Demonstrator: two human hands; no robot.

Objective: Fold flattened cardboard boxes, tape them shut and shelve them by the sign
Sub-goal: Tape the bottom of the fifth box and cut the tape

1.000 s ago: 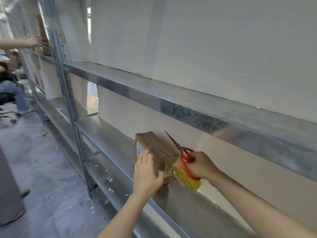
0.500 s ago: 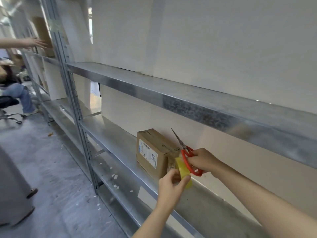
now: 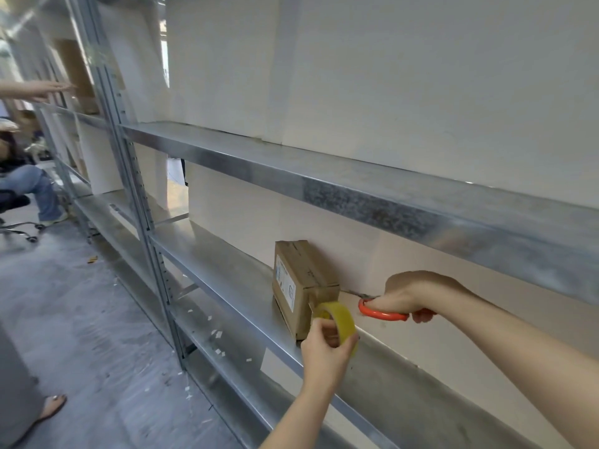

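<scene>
Your left hand [image 3: 327,351]: fingers grip yellow tape roll [image 3: 338,317], just beside near end of box [image 3: 299,288]. Your right hand [image 3: 413,294]: fingers clenched through orange scissors [image 3: 382,314], blades aimed at box end. Box sits on middle shelf [image 3: 227,264], by wall. Risk: tug on tape drags light box toward shelf edge; cramped cut nicks cardboard.

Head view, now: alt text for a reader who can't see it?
A person's left hand holds a yellow tape roll by a small cardboard box on a metal shelf, while the right hand grips orange-handled scissors beside it.
</scene>
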